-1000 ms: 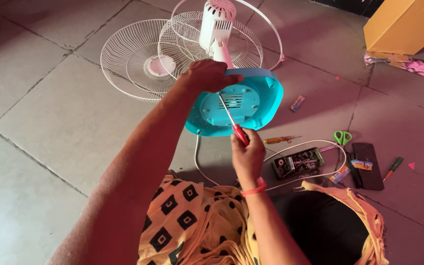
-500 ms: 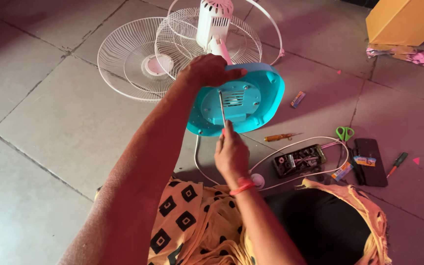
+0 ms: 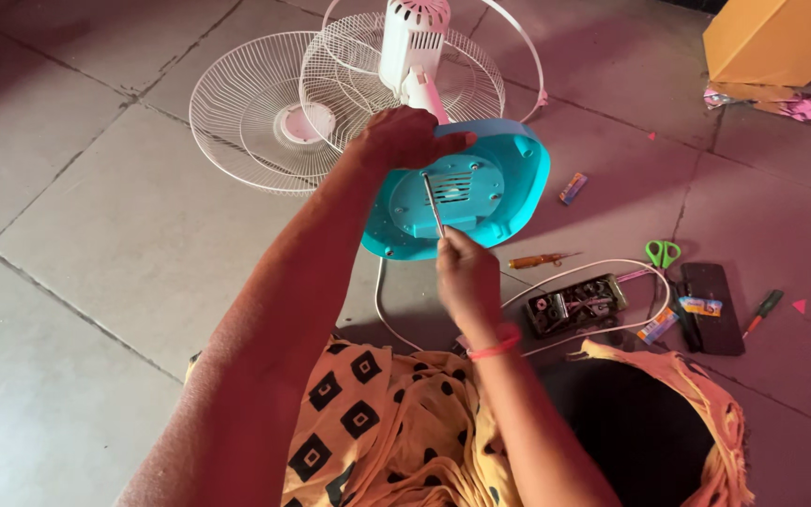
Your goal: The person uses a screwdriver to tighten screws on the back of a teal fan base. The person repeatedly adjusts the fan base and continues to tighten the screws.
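Gripping the turquoise fan base (image 3: pixel 509 178) at its rim, the left hand (image 3: pixel 405 139) tilts it while the right hand (image 3: pixel 466 277) clasps a screwdriver (image 3: pixel 434 202) against its underside.

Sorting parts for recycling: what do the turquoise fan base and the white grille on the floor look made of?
Turquoise fan base: looks like moulded plastic, smooth, slightly glossy, with moulded vent slots. Round white wire grille: probably coated metal wire, given the thin, even spokes.

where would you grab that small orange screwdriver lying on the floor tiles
Take the small orange screwdriver by its orange handle, the thicker left end, pinching from above with fingers across its width. It lies flat on the tile with the thin metal tip pointing right toward the white cable, so the handle gives the wider hold. The floor around it looks open enough for a straight-down approach.
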